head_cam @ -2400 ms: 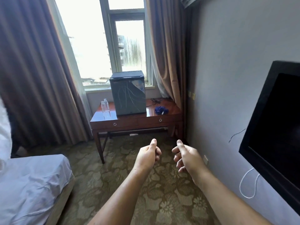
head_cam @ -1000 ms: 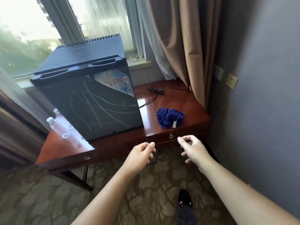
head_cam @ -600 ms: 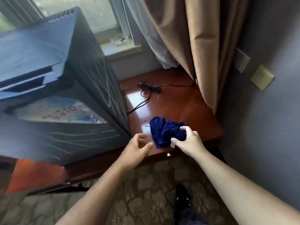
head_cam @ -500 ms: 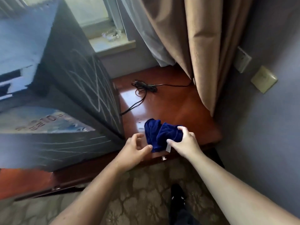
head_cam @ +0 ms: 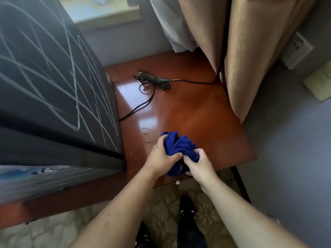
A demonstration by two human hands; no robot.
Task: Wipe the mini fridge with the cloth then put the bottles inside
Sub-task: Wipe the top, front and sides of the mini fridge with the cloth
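Blue cloth [head_cam: 180, 146], bunched into a crumpled wad, sits at the near edge of a polished reddish wooden table [head_cam: 202, 119], gripped from both sides by a person seen from above. Left hand [head_cam: 162, 158] closes around the wad's left side, thumb pressed across the fabric and fingers tucked behind it; right hand [head_cam: 198, 163] clamps the lower right part, knuckles curled over the folds. Part of the cloth hangs down between the two hands over the table's front edge. Both forearms are bare and reach in from the bottom of the frame.

Just left of the hands stands the mini fridge [head_cam: 53, 90], a dark box whose side panel is covered in pale scribbled lines; its door is shut, and a blurred printed label shows on the front face near the lower left. A black power cord [head_cam: 154, 83] lies coiled on the table behind the cloth, one end trailing toward the fridge's base, the other running toward the tan curtain [head_cam: 250, 51] that hangs over the table's far right corner. A pale wall plate [head_cam: 318, 85] is fixed to the grey wall at right. Below the table edge, patterned carpet [head_cam: 166, 199] and a dark shoe [head_cam: 186, 208] are visible. No bottles appear in this view.
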